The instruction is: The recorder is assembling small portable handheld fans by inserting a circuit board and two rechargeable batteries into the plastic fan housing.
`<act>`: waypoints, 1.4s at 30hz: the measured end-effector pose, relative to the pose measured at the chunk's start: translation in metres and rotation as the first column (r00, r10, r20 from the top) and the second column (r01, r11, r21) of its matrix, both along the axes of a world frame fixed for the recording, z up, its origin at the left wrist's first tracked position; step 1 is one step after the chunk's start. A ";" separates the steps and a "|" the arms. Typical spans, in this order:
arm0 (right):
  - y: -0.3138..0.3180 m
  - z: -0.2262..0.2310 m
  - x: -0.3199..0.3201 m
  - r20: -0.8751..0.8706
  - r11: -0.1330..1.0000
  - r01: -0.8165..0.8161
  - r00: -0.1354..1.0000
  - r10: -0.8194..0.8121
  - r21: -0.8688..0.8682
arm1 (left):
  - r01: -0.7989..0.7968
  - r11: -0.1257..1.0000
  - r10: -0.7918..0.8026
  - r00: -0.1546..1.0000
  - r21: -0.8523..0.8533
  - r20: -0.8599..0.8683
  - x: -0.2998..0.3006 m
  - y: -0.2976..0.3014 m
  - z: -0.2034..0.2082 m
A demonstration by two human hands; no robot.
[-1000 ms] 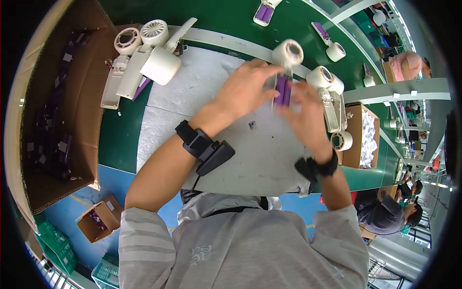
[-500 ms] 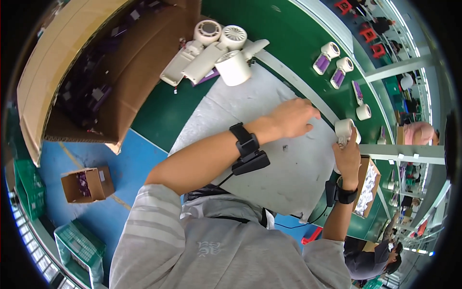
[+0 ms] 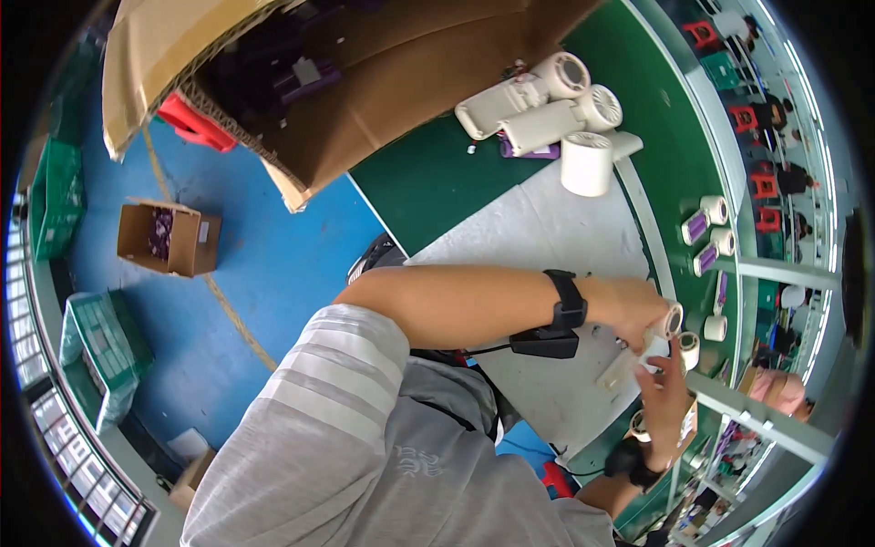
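My left hand (image 3: 633, 314) is closed round a white handheld fan (image 3: 673, 320), near the right edge of the grey mat. From below, my right hand (image 3: 665, 397) grips the same fan's lower part with thumb and fingers; some of its fingertips are hidden. A pale, flat plastic piece (image 3: 620, 372) is on the mat beside the hands. Just right of them stands another round white fan head (image 3: 689, 350). Black straps with small boxes are on both wrists.
A big cardboard box (image 3: 401, 91) with purple parts stands upper left. Beside it lie several white fan parts (image 3: 586, 164). Purple-handled fans (image 3: 706, 258) line the far green bench. A metal post (image 3: 761, 415) rises at right. A small carton (image 3: 194, 244) sits on the blue floor.
My left hand has moved right, from open above the mat to the fan beside my right hand. The view has swung left, so the big box and bench appear further right.
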State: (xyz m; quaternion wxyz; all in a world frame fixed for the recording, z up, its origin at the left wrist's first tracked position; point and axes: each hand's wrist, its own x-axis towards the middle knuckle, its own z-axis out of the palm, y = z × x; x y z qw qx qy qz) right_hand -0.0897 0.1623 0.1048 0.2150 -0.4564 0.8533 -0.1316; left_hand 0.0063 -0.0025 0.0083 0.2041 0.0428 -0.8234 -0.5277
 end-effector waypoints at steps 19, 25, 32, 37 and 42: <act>-0.291 -0.052 0.275 -0.205 0.072 -0.923 0.159 0.966 -0.377 | -0.122 0.965 0.063 0.967 -0.233 -0.246 -0.086 0.027 -0.065; -0.302 -0.070 0.309 0.000 0.246 -0.967 0.246 0.969 -0.074 | -0.009 0.952 -0.042 0.986 -0.305 -0.162 -0.050 0.015 -0.061; -0.280 -0.049 0.269 -0.057 0.277 -0.915 0.306 0.950 -0.292 | 0.037 0.962 -0.054 0.997 -0.271 -0.055 -0.018 0.010 -0.050; -0.212 0.035 0.141 0.512 0.541 -0.772 0.334 0.792 -0.333 | 0.030 0.983 -0.034 0.999 -0.181 -0.019 0.017 0.002 -0.038; -0.066 0.097 0.012 0.767 0.942 -0.161 0.547 0.334 -0.296 | 0.085 0.996 -0.085 0.996 -0.029 0.013 -0.003 0.005 -0.015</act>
